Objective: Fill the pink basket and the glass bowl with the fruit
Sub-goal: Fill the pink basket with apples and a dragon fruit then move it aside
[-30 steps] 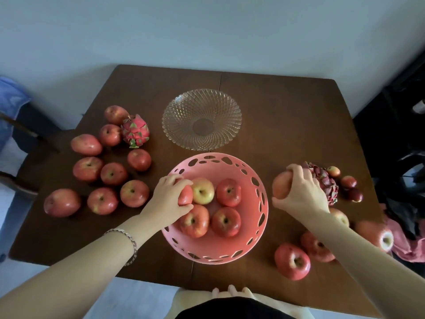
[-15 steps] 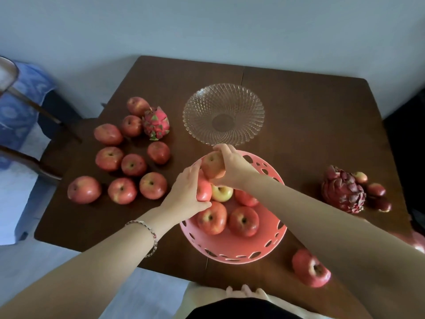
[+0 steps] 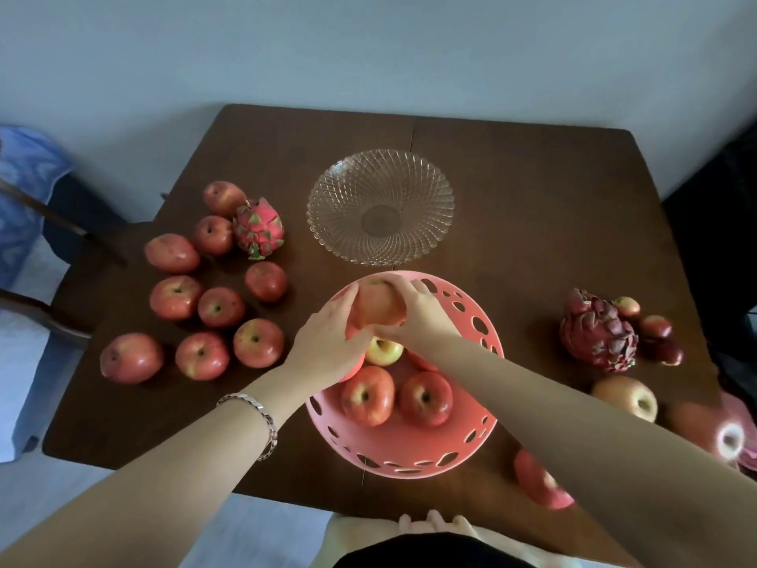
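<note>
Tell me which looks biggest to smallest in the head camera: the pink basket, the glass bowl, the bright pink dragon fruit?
1. pink basket, though it sits nearer the camera, which enlarges it.
2. glass bowl.
3. bright pink dragon fruit, clearly smallest.

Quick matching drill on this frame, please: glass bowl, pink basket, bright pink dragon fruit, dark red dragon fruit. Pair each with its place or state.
Things:
1. glass bowl
2. pink basket
3. bright pink dragon fruit
4. dark red dragon fruit

Places or states:
A. on the table's right side, beside small fruit
B. empty
C. among the apples on the left
D. holds apples, both hands over it

Pairs: 1-B, 2-D, 3-C, 4-A
</note>
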The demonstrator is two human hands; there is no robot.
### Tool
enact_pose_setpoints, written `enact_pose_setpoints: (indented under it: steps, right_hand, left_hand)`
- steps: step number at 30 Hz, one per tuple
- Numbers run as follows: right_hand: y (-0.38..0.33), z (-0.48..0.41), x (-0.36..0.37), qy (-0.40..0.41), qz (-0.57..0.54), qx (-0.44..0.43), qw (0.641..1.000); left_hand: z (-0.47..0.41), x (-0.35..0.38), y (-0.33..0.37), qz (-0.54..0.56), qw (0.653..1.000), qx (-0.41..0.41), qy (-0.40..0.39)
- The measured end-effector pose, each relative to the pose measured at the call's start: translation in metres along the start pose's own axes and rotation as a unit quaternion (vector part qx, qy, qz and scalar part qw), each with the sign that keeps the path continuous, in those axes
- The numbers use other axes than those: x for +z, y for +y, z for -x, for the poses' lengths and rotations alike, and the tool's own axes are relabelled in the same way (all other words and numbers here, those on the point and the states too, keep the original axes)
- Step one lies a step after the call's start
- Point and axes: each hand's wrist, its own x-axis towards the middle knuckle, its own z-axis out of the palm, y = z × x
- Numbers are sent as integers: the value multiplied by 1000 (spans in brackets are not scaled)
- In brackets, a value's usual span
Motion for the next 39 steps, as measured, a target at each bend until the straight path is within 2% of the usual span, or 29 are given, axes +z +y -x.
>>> enact_pose_setpoints:
  steps: [4,8,16,19,21,23,25,28,32,34,37,39]
  right_hand:
    - [-5,1,-13,-91,111,24,989]
    - [-6,27,-48,-128,164,30,978]
    - [58,118,-106,-132,222,155,954]
    - [83,141,-92,-218,266,177,922]
    - [95,149,-78,-274,354,160,880]
    - [101,152,-65,-300,430,125,842]
    - [103,154,-59,-315,455,109,826]
    - [103,156,-57,-293,447,92,840]
    - [85,155,-75,-194,389,112,893]
    - [67,151,-93,-143,378,120,907]
    - [31,143,-113,-78,358,95,926]
    - [9,135,-109,-58,304,54,949]
  left_hand:
    - [-8,4,24,-29,998,-34,35]
    - [-14,9,34,-53,995,-52,62]
    - [-5,21,25,-109,982,64,140]
    - [-5,21,22,-133,979,69,141]
    - [-4,20,23,-143,980,57,127]
    - [-2,17,23,-155,979,53,124]
    - [0,15,23,-170,976,59,124]
    - [5,11,22,-204,971,84,93]
    - [15,2,8,-247,952,182,12]
    - [16,-6,1,-274,934,227,-23]
    - [18,-12,-7,-341,908,227,-84]
    - [20,-12,-11,-394,885,222,-108]
